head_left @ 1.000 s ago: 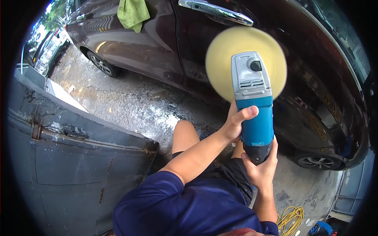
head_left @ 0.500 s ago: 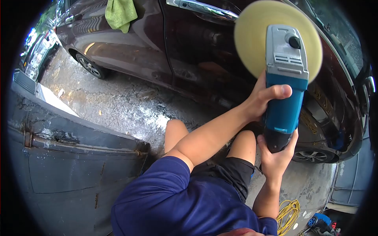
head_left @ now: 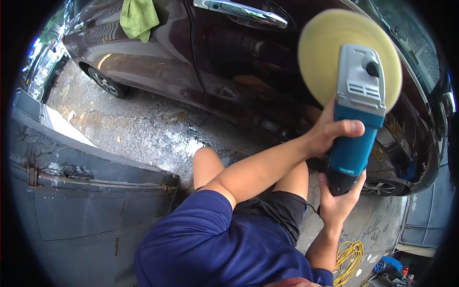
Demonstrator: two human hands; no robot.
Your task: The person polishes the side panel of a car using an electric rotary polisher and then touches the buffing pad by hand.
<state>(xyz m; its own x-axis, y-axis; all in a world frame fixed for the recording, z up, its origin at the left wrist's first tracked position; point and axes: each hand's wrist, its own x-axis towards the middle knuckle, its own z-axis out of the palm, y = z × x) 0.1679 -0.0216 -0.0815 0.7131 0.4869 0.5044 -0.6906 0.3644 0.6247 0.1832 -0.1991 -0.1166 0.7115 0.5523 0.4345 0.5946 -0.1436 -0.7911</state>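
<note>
Both my hands hold a blue and silver polisher (head_left: 355,150) up against the dark car door (head_left: 239,62). My left hand (head_left: 330,134) is wrapped around the middle of its blue body, with the thumb lying across the top. Lower down, my right hand (head_left: 337,203) clasps the black rear end. A round yellow pad (head_left: 320,52) sits at the front of the tool, its face turned toward the door. The pad looks smeared, as if spinning. Its contact with the paint is hidden behind it.
A green cloth (head_left: 138,21) hangs on the car at upper left, near the chrome door handle (head_left: 244,13). A grey metal gate (head_left: 86,191) stands close on my left. A coiled yellow cord (head_left: 349,260) and a blue wheeled machine (head_left: 387,268) lie on the ground at lower right.
The polisher has moved right and slightly down along the door, away from the handle, with both hands still on it. The whole view has shifted slightly.
</note>
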